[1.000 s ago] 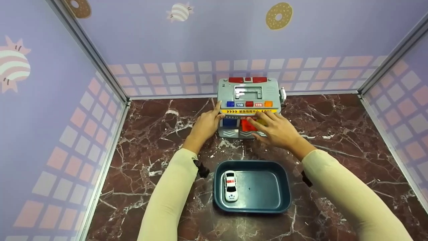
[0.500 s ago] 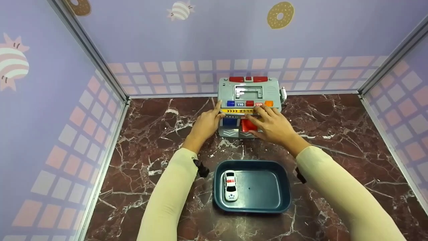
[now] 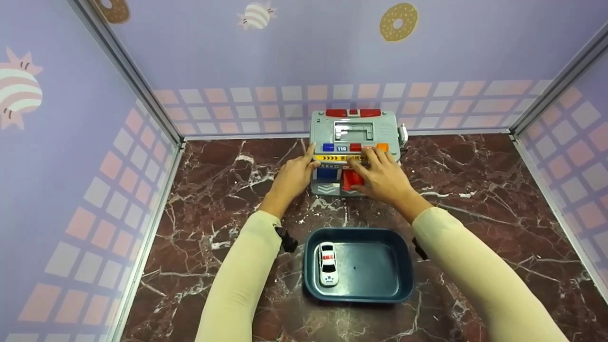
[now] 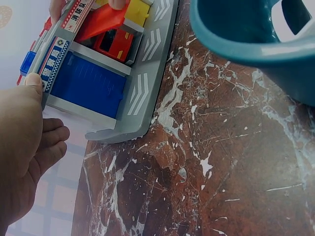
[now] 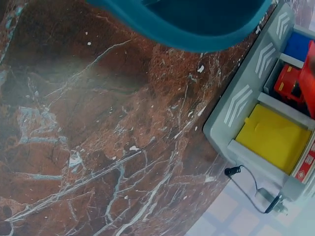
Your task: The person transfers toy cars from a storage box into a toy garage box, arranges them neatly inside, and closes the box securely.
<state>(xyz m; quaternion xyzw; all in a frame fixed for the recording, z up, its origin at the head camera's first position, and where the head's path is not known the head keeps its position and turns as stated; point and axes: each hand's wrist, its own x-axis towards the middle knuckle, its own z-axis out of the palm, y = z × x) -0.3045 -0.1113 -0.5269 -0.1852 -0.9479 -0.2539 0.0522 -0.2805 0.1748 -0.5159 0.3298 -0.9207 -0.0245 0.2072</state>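
A grey toy garage (image 3: 323, 133) stands against the back wall, with blue, red and yellow doors along its front. My left hand (image 3: 292, 175) rests against its left front corner, index finger and thumb extended; the other fingers bend loosely beside it in the left wrist view. Over the roof's front edge lie the fingers of my right hand (image 3: 387, 180), whose thumb holds up the red door (image 4: 103, 22). Behind that tilted door, a red toy car (image 4: 115, 46) shows in the middle bay. Both the blue door (image 4: 88, 83) and the yellow door (image 5: 273, 137) are down.
A dark blue-green tray (image 3: 406, 266) sits in front of the garage, a white toy police car (image 3: 328, 273) along its left side. A corded piece (image 5: 268, 199) hangs at the garage's right side. Patterned walls (image 3: 304, 57) enclose the marbled surface (image 3: 228, 209).
My right hand has shifted slightly left over the garage front. The red door now tilts out with the thumb at its lower edge. The left hand stays in place.
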